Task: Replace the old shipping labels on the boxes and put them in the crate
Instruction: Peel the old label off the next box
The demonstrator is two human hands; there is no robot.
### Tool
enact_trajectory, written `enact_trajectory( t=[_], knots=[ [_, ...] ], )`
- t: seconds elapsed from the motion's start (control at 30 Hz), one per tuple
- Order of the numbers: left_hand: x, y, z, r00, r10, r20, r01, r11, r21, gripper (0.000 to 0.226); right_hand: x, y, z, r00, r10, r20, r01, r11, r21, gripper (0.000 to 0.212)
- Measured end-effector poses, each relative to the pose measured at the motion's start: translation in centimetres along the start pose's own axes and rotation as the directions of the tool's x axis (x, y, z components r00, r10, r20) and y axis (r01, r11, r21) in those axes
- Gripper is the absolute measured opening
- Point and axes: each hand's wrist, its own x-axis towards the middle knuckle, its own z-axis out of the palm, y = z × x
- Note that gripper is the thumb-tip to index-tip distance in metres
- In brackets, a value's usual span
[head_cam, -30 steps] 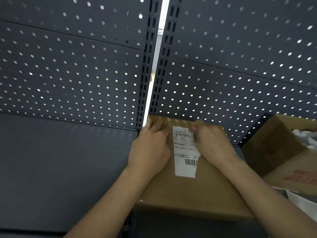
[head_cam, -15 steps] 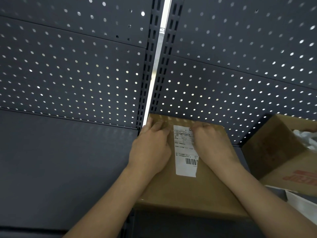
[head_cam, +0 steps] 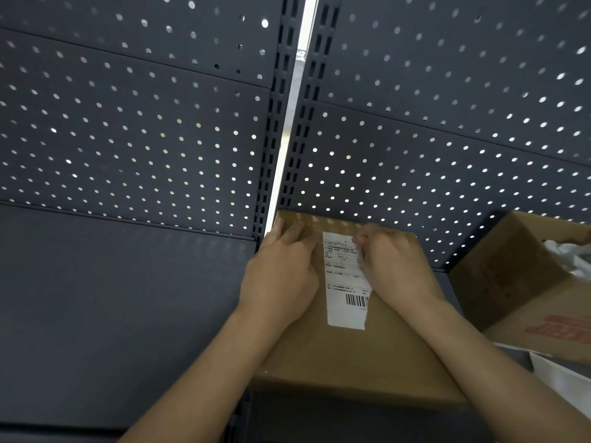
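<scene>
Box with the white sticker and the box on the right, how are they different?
The sticker box is shut, with a flat top; the right box is open, with white stuff inside. The sticker box carries a white label; the right box shows red print on its side. The left hand rests on the sticker box and the right hand pinches its label; no hand touches the right box. Both are brown cardboard.

Dim overall and lit from behind: light pricks through the holes of the dark pegboard panels (head_cam: 144,129) and blazes in the narrow slit (head_cam: 289,129) between them. The shelf (head_cam: 112,314) lies in flat shade toward its left edge. Fingertips of the right hand (head_cam: 396,270) smear, and print on the label (head_cam: 347,282) is soft, perhaps from motion. Panel seams bow outward.
</scene>
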Motion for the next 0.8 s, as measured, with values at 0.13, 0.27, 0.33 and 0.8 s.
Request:
enact_trajectory(
  t=[0.13, 0.27, 0.33, 0.8],
  knots=[
    [-0.1, 0.0, -0.1, 1.000, 0.006, -0.004, -0.006, 1.000, -0.012, 0.053, 0.0, 1.0, -0.1, 0.986, 0.160, -0.036, -0.150, 0.967, 0.207, 0.017],
    [-0.1, -0.2, -0.1, 1.000, 0.002, 0.002, -0.002, 1.000, -0.021, 0.054, 0.3, 0.9, -0.2, 0.996, 0.094, 0.007, -0.094, 0.985, 0.147, 0.022],
    [0.0, -0.2, 0.0, 1.000, 0.003, -0.003, -0.003, 1.000, -0.024, 0.054, 0.5, 0.9, 0.1, 0.997, 0.078, 0.011, -0.078, 0.986, 0.145, 0.021],
    [-0.1, -0.1, -0.1, 1.000, 0.016, -0.002, -0.016, 1.000, -0.013, 0.051, 0.0, -2.8, -1.8, 0.999, 0.024, 0.022, -0.017, 0.961, -0.274, 0.037]
  ],
)
